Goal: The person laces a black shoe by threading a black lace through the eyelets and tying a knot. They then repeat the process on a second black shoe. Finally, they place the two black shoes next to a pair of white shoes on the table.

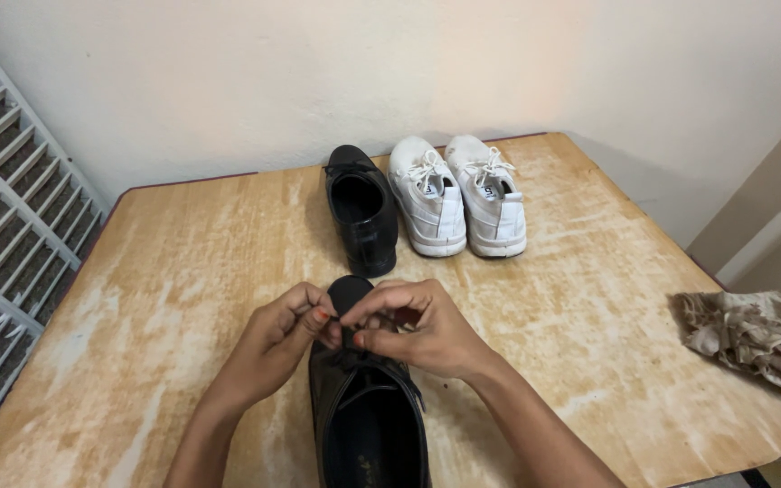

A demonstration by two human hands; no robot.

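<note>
Near edge of worn, pale wooden tabletop (183, 271), centre: 1 black leather lace-up shoe (368, 420), toe pointing away. Left hand (273, 339) & right hand (422, 330) both pinched narrow on thin black lace (347, 339) over the tongue, fingertips nearly touching. Lace likely soft, limp, slippery – best gripped close to eyelets w/ fingertips. Shoe upper probably stiffish, fairly light; heel counter a firm hold. Toward far edge: 2nd black leather shoe (362, 212), just beside 2 white lace-up sneakers (458, 194). Near right edge: crumpled beige cloth (752, 339).
</note>
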